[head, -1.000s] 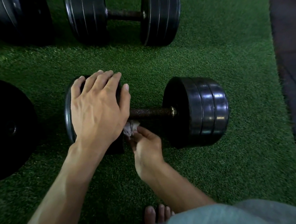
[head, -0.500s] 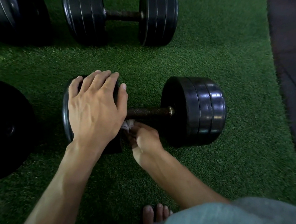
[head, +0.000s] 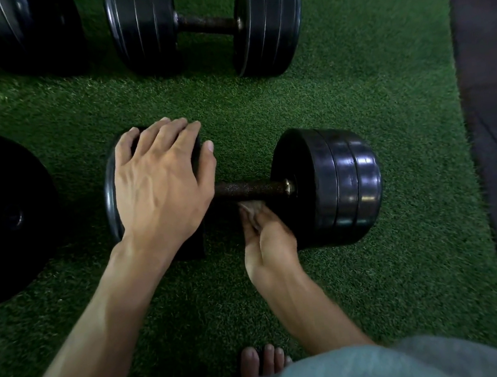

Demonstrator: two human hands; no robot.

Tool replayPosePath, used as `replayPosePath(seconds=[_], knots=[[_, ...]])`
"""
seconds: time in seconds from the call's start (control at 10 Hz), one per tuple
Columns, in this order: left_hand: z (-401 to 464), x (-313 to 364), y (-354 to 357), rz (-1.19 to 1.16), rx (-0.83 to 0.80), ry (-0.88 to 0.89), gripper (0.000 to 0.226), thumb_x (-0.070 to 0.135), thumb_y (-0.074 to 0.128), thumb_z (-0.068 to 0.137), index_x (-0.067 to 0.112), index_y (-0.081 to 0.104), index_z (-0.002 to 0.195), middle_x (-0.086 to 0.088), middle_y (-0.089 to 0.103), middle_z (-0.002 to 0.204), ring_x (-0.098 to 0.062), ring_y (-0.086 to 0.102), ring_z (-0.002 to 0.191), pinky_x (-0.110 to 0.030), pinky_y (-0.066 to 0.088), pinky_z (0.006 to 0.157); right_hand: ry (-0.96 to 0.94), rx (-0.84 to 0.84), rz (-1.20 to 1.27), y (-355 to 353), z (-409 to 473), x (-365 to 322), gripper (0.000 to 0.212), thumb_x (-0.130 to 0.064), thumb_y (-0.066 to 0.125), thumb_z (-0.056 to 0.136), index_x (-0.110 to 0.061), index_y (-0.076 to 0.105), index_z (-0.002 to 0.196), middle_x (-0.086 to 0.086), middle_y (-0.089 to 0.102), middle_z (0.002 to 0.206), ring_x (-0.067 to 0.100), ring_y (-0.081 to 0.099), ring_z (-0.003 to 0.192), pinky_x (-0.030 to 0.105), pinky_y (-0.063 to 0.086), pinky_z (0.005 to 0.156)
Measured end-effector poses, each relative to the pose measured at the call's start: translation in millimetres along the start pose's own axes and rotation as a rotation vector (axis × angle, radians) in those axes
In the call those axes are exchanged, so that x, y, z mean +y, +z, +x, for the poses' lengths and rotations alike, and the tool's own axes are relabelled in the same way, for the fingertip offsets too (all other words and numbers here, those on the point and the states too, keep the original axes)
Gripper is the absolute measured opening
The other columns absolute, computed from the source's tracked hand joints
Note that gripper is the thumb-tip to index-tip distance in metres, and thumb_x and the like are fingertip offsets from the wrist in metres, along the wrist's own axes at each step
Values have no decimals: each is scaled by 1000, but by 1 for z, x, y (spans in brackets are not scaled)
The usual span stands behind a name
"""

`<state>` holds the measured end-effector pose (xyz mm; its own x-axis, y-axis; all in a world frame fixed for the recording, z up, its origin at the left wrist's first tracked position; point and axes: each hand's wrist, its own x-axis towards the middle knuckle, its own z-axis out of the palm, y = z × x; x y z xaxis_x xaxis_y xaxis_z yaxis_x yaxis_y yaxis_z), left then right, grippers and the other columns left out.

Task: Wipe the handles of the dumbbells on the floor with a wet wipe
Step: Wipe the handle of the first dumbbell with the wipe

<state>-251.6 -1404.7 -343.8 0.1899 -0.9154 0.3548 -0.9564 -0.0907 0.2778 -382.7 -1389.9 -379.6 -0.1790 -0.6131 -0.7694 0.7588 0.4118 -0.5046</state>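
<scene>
Here the near dumbbell (head: 271, 186) lies on the green turf (head: 386, 112), its dark, knurled handle (head: 250, 188) under way. The left hand (head: 161, 185) lies flat, fingers spread, on the left weight to steady it. The right hand (head: 266, 241) reaches under the handle, apparently pinching the pale wet wipe (head: 247, 205) against its underside, though blur hides the grip. The far dumbbell (head: 205, 24), with its rusty-looking bar, probably remains to be wiped.
</scene>
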Motion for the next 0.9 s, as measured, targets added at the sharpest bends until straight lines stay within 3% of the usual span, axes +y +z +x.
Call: replayPosePath(seconds=[0.1, 0.2, 0.3, 0.4, 0.5, 0.6, 0.7, 0.8, 0.9], knots=[[0, -1, 0, 2, -2, -3, 47, 43, 36, 103, 17, 62, 133, -1, 62, 137, -21, 50, 135, -46, 28, 117, -28, 34, 21, -6, -5, -1, 27, 13, 43, 99, 9, 60, 119, 21, 67, 116, 24, 67, 102, 34, 53, 96], [0, 0, 0, 4, -6, -7, 48, 44, 36, 103, 17, 62, 133, -1, 62, 137, -21, 50, 135, -45, 27, 117, -16, 49, 1, 4, 2, -4, 25, 12, 42, 100, 8, 59, 118, 19, 67, 109, 19, 66, 87, 33, 52, 98], [1, 0, 0, -2, -6, -12, 48, 44, 36, 103, 17, 62, 132, 0, 62, 138, -20, 50, 135, -45, 27, 117, -18, 49, -4, 12, 7, -5, 22, 14, 42, 98, 8, 62, 107, 16, 63, 93, 17, 63, 80, 28, 55, 90], [0, 0, 0, -5, -3, -8, 47, 43, 36, 103, 17, 62, 132, -1, 62, 138, -21, 50, 135, -45, 27, 117, -22, 58, 3, 4, -3, -6, 25, 12, 44, 99, 8, 61, 118, 18, 68, 108, 18, 66, 86, 34, 53, 99], [-1, 0, 1, 2, 5, -7, 47, 43, 36, 104, 16, 63, 132, -1, 62, 137, -21, 50, 135, -46, 28, 117, -58, 65, 12, 0, -11, -5, 26, 10, 43, 101, -3, 66, 100, 10, 69, 102, 15, 66, 91, 37, 48, 105], [0, 0, 2, -2, 4, -9, 46, 43, 37, 104, 17, 63, 132, -1, 62, 137, -21, 50, 135, -46, 28, 117, -77, 86, 2, 8, -4, -3, 28, 10, 39, 102, 5, 62, 118, 8, 67, 94, 13, 65, 84, 36, 48, 106], [0, 0, 1, -5, 0, -13, 46, 43, 37, 103, 17, 62, 132, -1, 62, 137, -21, 50, 135, -46, 28, 117, -98, 96, -21, 8, -2, 0, 31, 9, 39, 102, 5, 61, 124, 7, 69, 93, 11, 67, 80, 29, 54, 95], [0, 0, 1, -3, 7, -10, 46, 43, 37, 103, 17, 62, 132, -1, 62, 137, -21, 50, 135, -45, 27, 117, -124, 101, -56, -1, -7, 2, 29, 6, 41, 103, -1, 63, 121, 4, 69, 99, 10, 68, 87, 30, 51, 100], [-1, 0, 2, -6, 14, -6, 46, 43, 37, 103, 17, 63, 132, -1, 62, 137, -21, 50, 135, -46, 28, 117, -136, 119, -62, 0, -4, 5, 28, 5, 43, 103, -6, 63, 119, 2, 68, 99, 9, 66, 86, 24, 54, 87]])
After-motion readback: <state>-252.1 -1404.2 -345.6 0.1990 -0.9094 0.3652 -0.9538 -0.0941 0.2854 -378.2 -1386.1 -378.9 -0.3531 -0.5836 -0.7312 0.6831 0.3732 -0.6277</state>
